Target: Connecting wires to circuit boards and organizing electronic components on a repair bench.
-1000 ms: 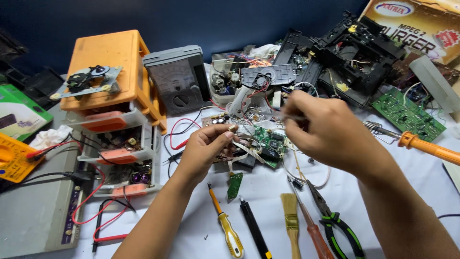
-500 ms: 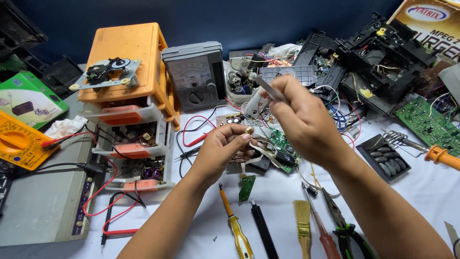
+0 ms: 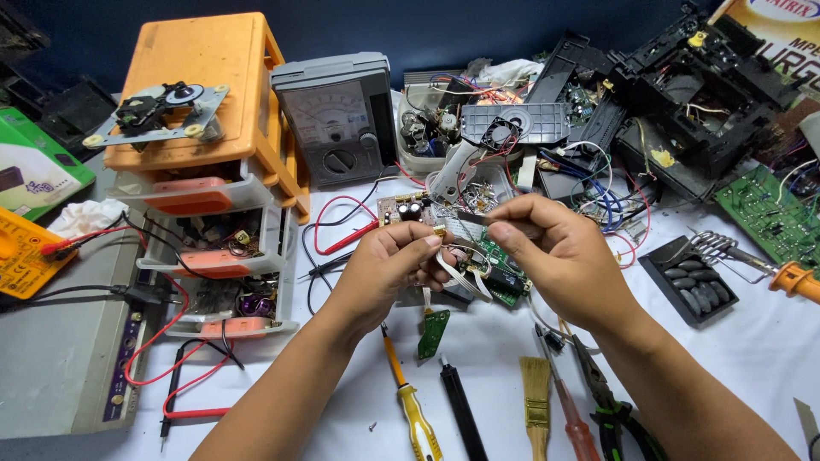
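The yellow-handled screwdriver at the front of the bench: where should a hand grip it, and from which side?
Grip the yellow-handled screwdriver by its thick translucent handle, probably coming from above and the near edge. It lies flat on the white table, shaft pointing away under the left hand, with open space on its left; a black probe lies close on its right.

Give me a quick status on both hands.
Left hand pinching small board's ribbon cable. Right hand gripping thin tool. Green circuit board underneath.
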